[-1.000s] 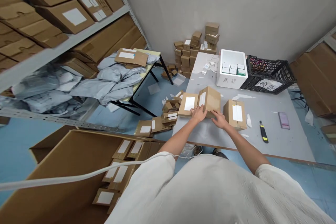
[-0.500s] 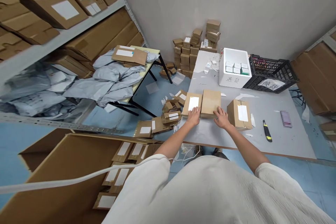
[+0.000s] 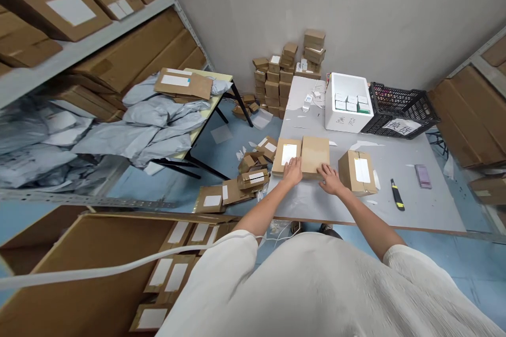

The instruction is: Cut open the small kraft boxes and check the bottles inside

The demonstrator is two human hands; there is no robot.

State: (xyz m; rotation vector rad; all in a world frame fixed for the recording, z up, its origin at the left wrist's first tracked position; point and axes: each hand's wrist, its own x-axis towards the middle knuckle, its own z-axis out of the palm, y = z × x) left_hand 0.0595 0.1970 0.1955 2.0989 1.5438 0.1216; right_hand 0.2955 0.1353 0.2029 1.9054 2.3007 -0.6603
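Two flat cardboard boxes lie side by side on the grey table [image 3: 304, 205]. The left one is a labelled box [image 3: 281, 158] with a white label on top; the right one is a plain box [image 3: 315, 154]. My left hand [image 3: 292, 171] rests with fingers extended on the near part of the labelled box, close to the seam between the two. My right hand [image 3: 329, 178] touches the near right corner of the plain box, fingers apart. Just right of it stands a taller taped carton [image 3: 357, 172] with a white label. Neither hand is wrapped round anything.
A box cutter [image 3: 397, 195] lies toward the table's right. Behind stand a white foam box [image 3: 348, 121] holding small cartons and a black crate [image 3: 399, 110]. At lower left, a large open carton [image 3: 79, 274] holds labelled boxes. A white cable [image 3: 118, 269] crosses in front of it.
The view has turned slightly, shifting most things left. Both hands stay at the two flat boxes; my right hand now sits a little nearer the plain box's front corner.
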